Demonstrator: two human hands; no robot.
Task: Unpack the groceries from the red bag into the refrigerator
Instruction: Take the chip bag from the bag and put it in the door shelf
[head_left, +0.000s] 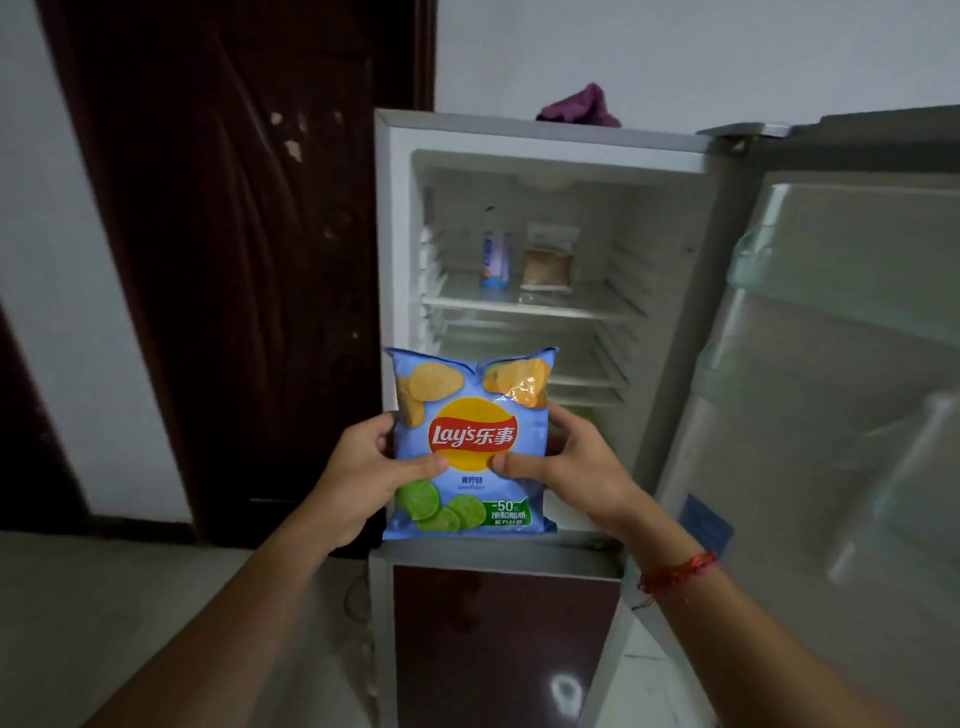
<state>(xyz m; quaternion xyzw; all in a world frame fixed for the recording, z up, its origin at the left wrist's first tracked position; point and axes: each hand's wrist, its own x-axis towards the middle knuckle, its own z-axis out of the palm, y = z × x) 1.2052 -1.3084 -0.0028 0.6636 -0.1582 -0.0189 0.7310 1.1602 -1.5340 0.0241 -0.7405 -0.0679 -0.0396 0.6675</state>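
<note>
I hold a light-blue bag of Lay's chips (470, 415) upright in front of the open refrigerator (670, 332). My left hand (363, 467) grips the bag's left edge, thumb across the front. On the right edge sits my right hand (566, 462), also with the thumb on the front. Both hands are shut on the bag. It hangs level with the fridge's lower shelves. The red bag is out of sight.
On the top shelf (597, 306) stand a small blue-white bottle (494, 257) and a clear packet of something brown (548, 260). The fridge door (841, 374) swings open at right. A purple cloth (579, 106) lies on top. The dark lower door (498, 644) is closed. A dark wooden door (234, 249) stands at left.
</note>
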